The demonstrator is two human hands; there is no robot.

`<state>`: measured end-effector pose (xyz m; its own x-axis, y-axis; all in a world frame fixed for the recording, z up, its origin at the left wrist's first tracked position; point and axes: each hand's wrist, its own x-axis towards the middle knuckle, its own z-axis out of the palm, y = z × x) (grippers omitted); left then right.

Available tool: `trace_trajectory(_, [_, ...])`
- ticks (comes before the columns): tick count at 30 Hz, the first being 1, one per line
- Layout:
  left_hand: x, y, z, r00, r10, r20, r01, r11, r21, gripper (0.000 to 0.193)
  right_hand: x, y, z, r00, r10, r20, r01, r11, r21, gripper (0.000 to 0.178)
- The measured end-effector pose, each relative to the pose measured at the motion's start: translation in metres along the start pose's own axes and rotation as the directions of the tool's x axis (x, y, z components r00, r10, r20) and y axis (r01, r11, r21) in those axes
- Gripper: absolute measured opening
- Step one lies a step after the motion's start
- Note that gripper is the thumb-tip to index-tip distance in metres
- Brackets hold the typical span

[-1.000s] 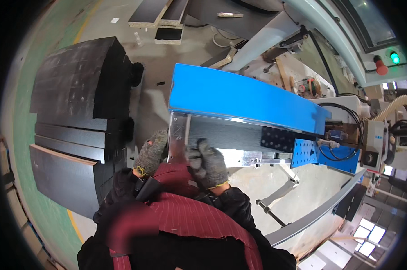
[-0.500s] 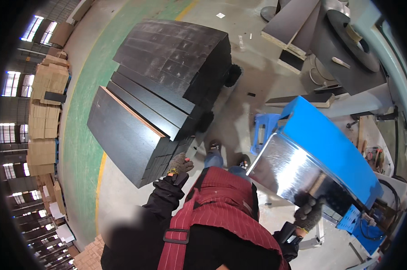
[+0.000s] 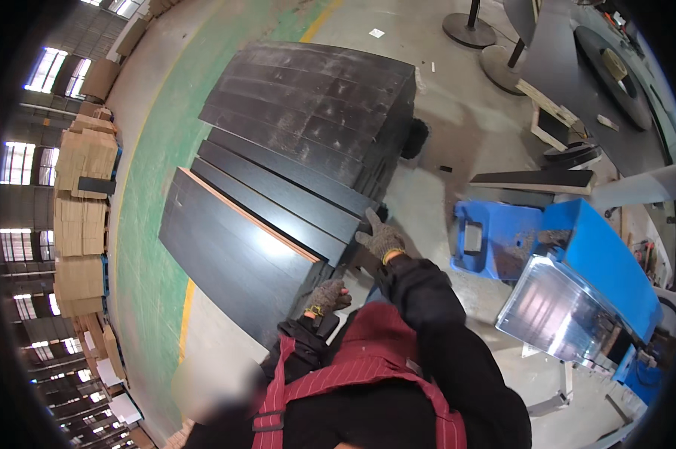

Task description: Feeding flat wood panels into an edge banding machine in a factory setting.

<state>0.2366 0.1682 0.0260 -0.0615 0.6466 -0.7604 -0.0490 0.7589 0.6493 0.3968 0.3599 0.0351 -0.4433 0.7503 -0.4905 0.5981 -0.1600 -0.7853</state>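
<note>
A stack of dark boards (image 3: 241, 251) lies on my left, the front one with a bare brown long edge. Beside it are narrow black boards (image 3: 282, 196), slightly fanned apart. My right hand (image 3: 383, 238), in a grey knitted glove, reaches across to the near ends of these narrow boards. Its fingers are spread and nothing shows in them; whether a fingertip touches a board I cannot tell. My left hand (image 3: 329, 297), gloved alike, is beside the end of the front stack with its fingers curled, and nothing is seen in it.
Behind is a taller stack of dusty dark boards (image 3: 300, 97). To the right stand a blue machine housing (image 3: 603, 251) with a shiny metal plate (image 3: 555, 303) and a blue plastic stool (image 3: 495, 224). Offcut boards (image 3: 532, 179) and round-based stands (image 3: 469, 31) lie farther off.
My right hand has left the metal plate at the blue machine and swung left to the narrow boards. My left hand stays near the stack's end. The view has shifted toward the boards.
</note>
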Motion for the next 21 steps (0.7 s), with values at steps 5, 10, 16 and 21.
trace_trajectory(5, [-0.007,0.035,-0.028,0.983,-0.175,0.052,0.174,0.817,-0.549,0.020,0.036,-0.021,0.044,0.945,0.317,0.082,-0.301,0.939,-0.167,0.067])
trace_trajectory(10, [0.009,0.033,-0.063,0.992,0.102,-0.078,-0.116,0.974,-0.194,0.025,0.046,-0.047,0.048,0.951,0.310,0.006,-0.296,0.913,-0.281,0.055])
trace_trajectory(16, [0.040,0.027,-0.068,1.000,-0.019,-0.017,0.003,0.754,-0.657,0.024,0.035,-0.064,0.061,0.940,0.304,-0.153,-0.332,0.917,-0.219,0.037])
trace_trajectory(21, [0.029,0.122,-0.047,0.997,-0.055,0.048,0.067,0.419,-0.905,0.071,-0.001,-0.091,0.065,0.983,-0.185,-0.009,0.155,0.851,-0.502,0.025])
